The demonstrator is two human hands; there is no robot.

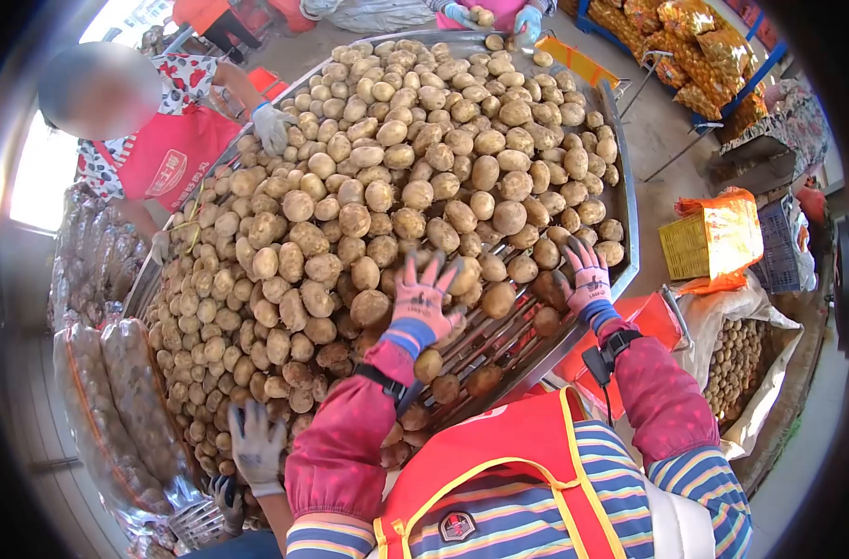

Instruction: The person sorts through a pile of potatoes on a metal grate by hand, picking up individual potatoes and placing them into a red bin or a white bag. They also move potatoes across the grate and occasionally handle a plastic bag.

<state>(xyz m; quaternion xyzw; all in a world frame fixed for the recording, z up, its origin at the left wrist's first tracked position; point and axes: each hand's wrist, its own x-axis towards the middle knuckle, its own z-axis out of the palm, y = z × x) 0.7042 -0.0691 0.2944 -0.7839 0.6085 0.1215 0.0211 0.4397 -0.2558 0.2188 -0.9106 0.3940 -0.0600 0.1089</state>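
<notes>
- A wide metal-rimmed bench (627,224) is heaped with brown, soil-marked potatoes (355,220), spread across nearly all of its surface. Bare metal bars (485,345) are exposed at the near right part, where only scattered potatoes are carried.
- The left hand (423,303), covered by a pink glove with dark fingertips and a blue cuff, is laid over the near edge of the dense heap. Its fingers are spread, and potatoes are touched; no firm pinch is shown.
- The right hand (588,279), gloved alike, is placed at the right side of the bars, near the bench rim. Its fingers are spread and pointed away from the body, with potatoes close around them; whether one is gripped cannot be told.
- Dark straps are worn on both wrists, below the gloves.
- At the lower left, a grey-gloved hand (257,447) of another person is held open beside the heap.
- At the upper left, a person in a red apron (182,154) is seen, with a grey glove (273,128) rested on the potatoes.
- At the far end, potatoes are held between blue gloves (527,23).
- To the right, a yellow crate (683,247) is partly covered by orange plastic (734,231), and an open white sack (765,340) is filled with potatoes.
</notes>
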